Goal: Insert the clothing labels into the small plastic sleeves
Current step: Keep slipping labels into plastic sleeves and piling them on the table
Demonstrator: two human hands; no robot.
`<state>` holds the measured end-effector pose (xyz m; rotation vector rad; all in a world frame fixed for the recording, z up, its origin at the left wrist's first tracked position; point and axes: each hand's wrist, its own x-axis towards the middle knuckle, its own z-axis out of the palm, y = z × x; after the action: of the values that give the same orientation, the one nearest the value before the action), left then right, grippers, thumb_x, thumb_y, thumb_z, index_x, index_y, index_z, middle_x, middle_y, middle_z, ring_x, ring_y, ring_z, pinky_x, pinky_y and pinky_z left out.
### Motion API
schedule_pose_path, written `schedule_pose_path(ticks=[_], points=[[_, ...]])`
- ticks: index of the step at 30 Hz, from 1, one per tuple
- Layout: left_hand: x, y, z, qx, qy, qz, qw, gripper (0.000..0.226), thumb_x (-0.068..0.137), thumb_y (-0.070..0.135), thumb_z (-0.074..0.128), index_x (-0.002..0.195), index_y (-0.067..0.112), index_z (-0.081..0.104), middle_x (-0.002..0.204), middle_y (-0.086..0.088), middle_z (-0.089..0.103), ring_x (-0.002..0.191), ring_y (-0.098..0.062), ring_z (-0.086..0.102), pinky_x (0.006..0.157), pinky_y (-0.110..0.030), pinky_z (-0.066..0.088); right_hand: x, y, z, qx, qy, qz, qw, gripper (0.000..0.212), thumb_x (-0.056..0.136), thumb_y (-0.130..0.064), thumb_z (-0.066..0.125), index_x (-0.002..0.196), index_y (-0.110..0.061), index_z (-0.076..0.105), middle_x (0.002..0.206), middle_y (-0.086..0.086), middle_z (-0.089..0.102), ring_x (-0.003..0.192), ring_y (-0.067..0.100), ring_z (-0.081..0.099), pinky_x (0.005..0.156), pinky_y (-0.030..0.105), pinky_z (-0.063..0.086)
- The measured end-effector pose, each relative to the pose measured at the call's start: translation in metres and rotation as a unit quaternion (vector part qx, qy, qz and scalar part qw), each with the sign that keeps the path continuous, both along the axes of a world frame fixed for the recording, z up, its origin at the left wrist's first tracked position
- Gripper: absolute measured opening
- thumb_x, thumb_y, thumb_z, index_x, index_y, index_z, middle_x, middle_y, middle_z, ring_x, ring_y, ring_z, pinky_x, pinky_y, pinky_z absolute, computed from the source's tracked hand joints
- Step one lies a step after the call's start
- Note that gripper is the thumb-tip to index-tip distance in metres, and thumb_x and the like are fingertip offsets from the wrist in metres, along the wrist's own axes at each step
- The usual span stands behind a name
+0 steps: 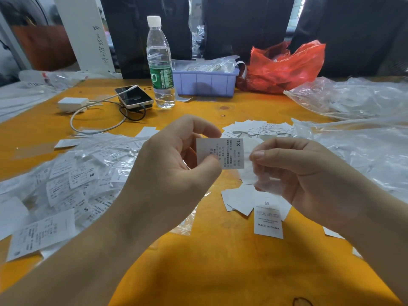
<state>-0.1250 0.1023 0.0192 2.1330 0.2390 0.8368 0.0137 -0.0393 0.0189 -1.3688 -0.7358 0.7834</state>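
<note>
Head view is showing the left hand [176,155] pinching an XL clothing label [220,153] by its left edge, long axis running sideways toward the right hand [293,171], which is pinching a clear plastic sleeve [254,173] just beside the label's free end.

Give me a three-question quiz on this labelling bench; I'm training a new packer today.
1. True or false: the left hand pinches a label marked XL.
2. What does the right hand hold? A) a clear plastic sleeve B) the water bottle C) the phone
3. Fill in: the loose label lying below the right hand shows size ___.

Key: 1 true; 2 A; 3 M.
</note>
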Motion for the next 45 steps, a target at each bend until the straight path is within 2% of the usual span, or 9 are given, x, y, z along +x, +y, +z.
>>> schedule_pose_path(ticks=[9,18,22,27,31,35,40,42,45], points=[[-0.001,-0.001,-0.001,-0.023,0.021,-0.039,0.999,0.014,0.078,0.030,0.056,0.091,0.034,0.061,0.088,0.021,0.068,0.082,-0.010,0.065,0.052,-0.016,0.053,-0.001,0.001,-0.001,0.000,0.010,0.018,1.000,0.006,0.069,-0.017,0.071,0.063,-0.018,0.070,0.063,0.003,0.061,0.062,0.014,0.056,0.065,0.027,0.053],[0.001,-0.001,-0.002,-0.014,0.038,-0.046,0.998,0.015,0.079,0.031,0.056,0.093,0.036,0.060,0.084,0.023,0.069,0.080,-0.019,0.063,0.056,-0.028,0.058,-0.005,0.000,0.000,-0.006,-0.029,0.029,0.999,0.007,0.071,-0.020,0.070,0.064,-0.018,0.071,0.084,0.019,0.067,0.066,0.018,0.056,0.065,0.027,0.051],[0.001,-0.001,-0.003,-0.009,0.041,-0.051,0.998,0.018,0.079,0.031,0.058,0.096,0.037,0.059,0.083,0.019,0.070,0.078,-0.019,0.063,0.057,-0.034,0.057,-0.007,0.000,0.001,-0.010,-0.052,0.033,0.998,0.010,0.072,-0.022,0.070,0.062,-0.019,0.069,0.084,0.018,0.068,0.076,0.024,0.057,0.065,0.026,0.051],[0.000,-0.002,-0.005,-0.026,0.052,-0.059,0.997,0.024,0.078,0.032,0.060,0.100,0.042,0.059,0.084,0.014,0.070,0.079,-0.020,0.065,0.058,-0.036,0.057,-0.009,-0.001,0.002,-0.020,-0.072,0.026,0.997,0.009,0.070,-0.022,0.072,0.064,-0.016,0.067,0.088,0.031,0.063,0.075,0.024,0.056,0.066,0.026,0.052],[0.002,-0.003,-0.007,-0.025,0.057,-0.059,0.996,0.025,0.078,0.032,0.059,0.101,0.041,0.059,0.083,0.014,0.070,0.074,-0.018,0.063,0.055,-0.033,0.056,-0.010,-0.001,0.002,-0.022,-0.079,0.028,0.996,0.012,0.069,-0.018,0.078,0.062,-0.018,0.068,0.084,0.022,0.066,0.079,0.027,0.056,0.066,0.026,0.052],[0.001,0.003,-0.004,-0.049,0.041,-0.029,0.998,0.025,0.075,0.032,0.059,0.098,0.040,0.057,0.086,0.013,0.068,0.077,-0.011,0.063,0.055,-0.024,0.055,-0.010,0.000,0.003,-0.008,-0.087,0.016,0.996,0.013,0.069,-0.022,0.070,0.057,-0.021,0.066,0.083,0.015,0.070,0.090,0.039,0.062,0.074,0.033,0.049],[0.002,0.010,-0.001,-0.094,0.021,-0.011,0.995,0.029,0.073,0.021,0.061,0.098,0.035,0.057,0.081,0.002,0.067,0.073,-0.005,0.063,0.055,-0.014,0.050,-0.012,0.001,0.006,-0.012,-0.106,-0.001,0.994,0.015,0.064,-0.016,0.081,0.059,-0.020,0.067,0.086,0.013,0.072,0.108,0.043,0.060,0.102,0.060,0.041],[0.003,0.009,-0.001,-0.098,0.025,-0.016,0.995,0.030,0.079,0.013,0.064,0.098,0.035,0.057,0.078,0.002,0.068,0.070,-0.003,0.063,0.056,-0.012,0.049,-0.013,0.001,0.006,-0.014,-0.110,-0.011,0.994,0.015,0.061,-0.016,0.083,0.063,-0.018,0.068,0.085,0.013,0.071,0.108,0.045,0.058,0.102,0.065,0.037],[0.003,0.006,-0.002,-0.097,0.029,-0.023,0.995,0.031,0.073,0.019,0.061,0.099,0.036,0.056,0.077,0.003,0.068,0.068,-0.002,0.063,0.056,-0.012,0.049,-0.012,0.000,0.003,-0.015,-0.116,-0.014,0.993,0.004,0.067,-0.020,0.072,0.066,-0.017,0.070,0.082,0.011,0.071,0.105,0.047,0.056,0.101,0.066,0.035]])
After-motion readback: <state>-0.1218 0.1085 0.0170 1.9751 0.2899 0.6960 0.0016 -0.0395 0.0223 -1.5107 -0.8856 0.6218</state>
